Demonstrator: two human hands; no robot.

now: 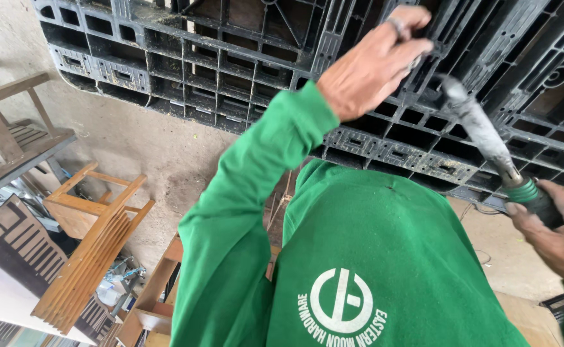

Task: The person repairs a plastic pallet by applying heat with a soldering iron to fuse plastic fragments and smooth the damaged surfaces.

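As I look along the green sleeve (243, 212), my left hand (373, 64) is up against the black plastic pallet (230, 71), fingers pinched together around something small and metallic at the grid; I cannot make out what that small piece is, only that the fingertips are closed tight on it and pressed to one of the ribs. Over on the other side, my right hand (555, 234) is wrapped firmly around the dark grip of a hammer (488, 144), its handle dusty grey with a green band just above my fingers, and the head end is tilted up toward the pallet, close beside the left hand and just short of the ribs there. That pallet fills the top of the view, an open lattice of square cells with dirt caught along its edges. Between the arms sits the chest of the green sweatshirt (372, 270) with a round white emblem on it. Off to the left, well apart from both hands, wooden chairs (92, 231) lean and stack against each other on the bare concrete floor (160, 154), with a slatted wooden bench (5, 128) beyond them.
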